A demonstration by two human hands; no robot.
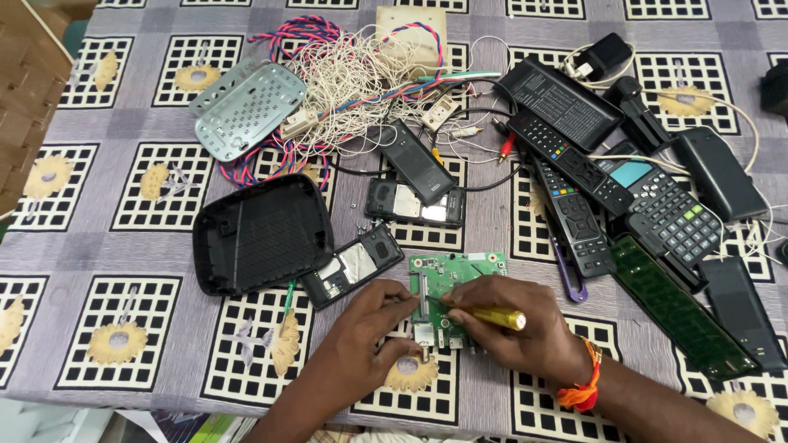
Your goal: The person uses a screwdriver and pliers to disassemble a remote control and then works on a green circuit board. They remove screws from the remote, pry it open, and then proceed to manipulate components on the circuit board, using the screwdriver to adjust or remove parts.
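Note:
A green circuit board (456, 270) lies on the patterned tablecloth near the front edge. My left hand (365, 336) rests on its left side, fingers pinching the board's metal part. My right hand (513, 328) grips a yellow-handled screwdriver (492, 315) whose tip points left onto the board. An orange thread band circles my right wrist. A black plastic router cover (263, 232) lies upside down to the left of the board.
A small opened black device (353, 264) sits beside the board. Several remotes (574, 176), a calculator (669, 209), black adapters and a long green board (681, 305) crowd the right. A perforated metal plate (246, 107) and tangled wires (353, 78) lie at the back.

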